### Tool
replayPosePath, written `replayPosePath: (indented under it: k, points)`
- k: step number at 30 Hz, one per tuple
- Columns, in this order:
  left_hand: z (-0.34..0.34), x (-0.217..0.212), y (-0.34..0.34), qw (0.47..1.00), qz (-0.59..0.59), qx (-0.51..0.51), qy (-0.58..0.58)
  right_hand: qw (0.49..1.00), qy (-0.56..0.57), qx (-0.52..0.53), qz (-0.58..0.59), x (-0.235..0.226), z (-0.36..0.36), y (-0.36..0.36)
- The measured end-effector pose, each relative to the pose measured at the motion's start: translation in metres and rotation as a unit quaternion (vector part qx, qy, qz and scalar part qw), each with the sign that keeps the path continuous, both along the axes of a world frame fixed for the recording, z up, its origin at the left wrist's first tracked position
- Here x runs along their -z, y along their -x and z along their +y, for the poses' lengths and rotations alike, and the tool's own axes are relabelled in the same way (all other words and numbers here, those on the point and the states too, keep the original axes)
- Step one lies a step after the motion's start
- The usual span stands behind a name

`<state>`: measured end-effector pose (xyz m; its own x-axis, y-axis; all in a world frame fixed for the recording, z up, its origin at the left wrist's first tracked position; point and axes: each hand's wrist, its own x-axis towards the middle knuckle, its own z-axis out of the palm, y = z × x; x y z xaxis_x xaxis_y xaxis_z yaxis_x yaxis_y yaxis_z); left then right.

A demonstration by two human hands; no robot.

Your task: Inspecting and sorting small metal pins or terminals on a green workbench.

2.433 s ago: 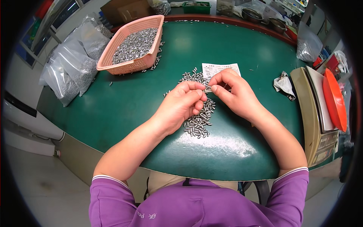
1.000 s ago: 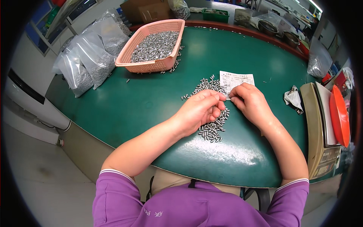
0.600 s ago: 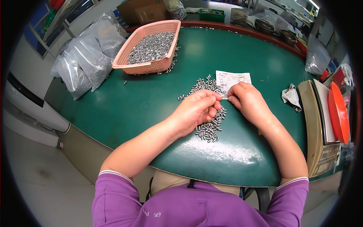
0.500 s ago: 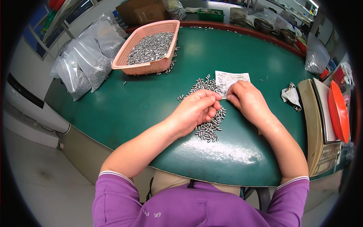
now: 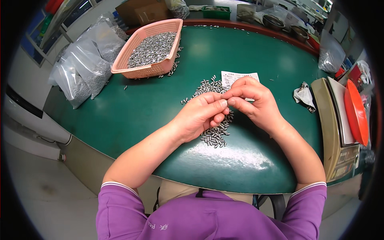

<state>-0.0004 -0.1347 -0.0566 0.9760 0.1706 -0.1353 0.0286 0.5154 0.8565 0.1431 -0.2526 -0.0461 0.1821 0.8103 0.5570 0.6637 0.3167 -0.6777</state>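
Observation:
My left hand (image 5: 203, 113) hovers over a loose pile of small metal pins (image 5: 215, 137), its thumb and forefinger pinched and the other fingers curled. Meeting it at the fingertips is my right hand (image 5: 253, 102), whose thumb and forefinger also press together. Whatever lies between the fingertips is too small or too hidden to make out. Part of the pile is covered by my hands. A printed paper slip (image 5: 229, 78) lies on the green table just beyond, partly hidden by my right hand.
A pink plastic basket (image 5: 120, 66) full of similar metal pieces stands at the far left, beside clear bags (image 5: 94, 68) of them. On the right are a crumpled cloth (image 5: 304, 97), a beige boxy device (image 5: 326, 132) and a red tray (image 5: 356, 112). Metal bowls (image 5: 273, 22) sit at the back.
My right hand has moved left and its fingertips now meet those of my left hand; before, there was a gap between them. The whole view has shifted slightly.

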Motion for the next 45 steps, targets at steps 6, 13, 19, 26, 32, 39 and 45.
replayPosePath:
  k: [6, 13, 19, 26, 32, 39, 45]
  points:
    - [-0.001, 0.001, -0.001, 1.000, 0.007, -0.016, 0.019, 0.997, 0.002, 0.070, -0.034, 0.003, 0.003, -0.008]
    - [-0.001, -0.001, -0.001, 0.997, 0.022, -0.043, 0.052, 0.970, 0.088, 0.162, -0.158, 0.021, 0.000, -0.027]
    - [0.003, 0.004, 0.000, 0.996, 0.002, -0.035, 0.085, 0.959, 0.093, 0.135, -0.233, 0.021, -0.002, -0.027]
    - [0.001, 0.003, 0.000, 0.997, 0.021, -0.045, 0.061, 0.958, 0.116, 0.137, -0.222, 0.019, -0.002, -0.020]
    - [-0.002, 0.002, -0.002, 0.997, 0.045, -0.064, 0.012, 0.977, 0.097, 0.131, -0.138, 0.016, 0.001, -0.014]
    - [-0.001, 0.001, -0.001, 0.997, 0.026, -0.076, 0.019, 0.976, 0.110, 0.092, -0.166, 0.013, -0.003, -0.014]
    - [-0.001, 0.001, -0.001, 0.997, 0.029, -0.075, 0.013, 0.963, 0.094, 0.079, -0.240, 0.017, -0.002, -0.014]
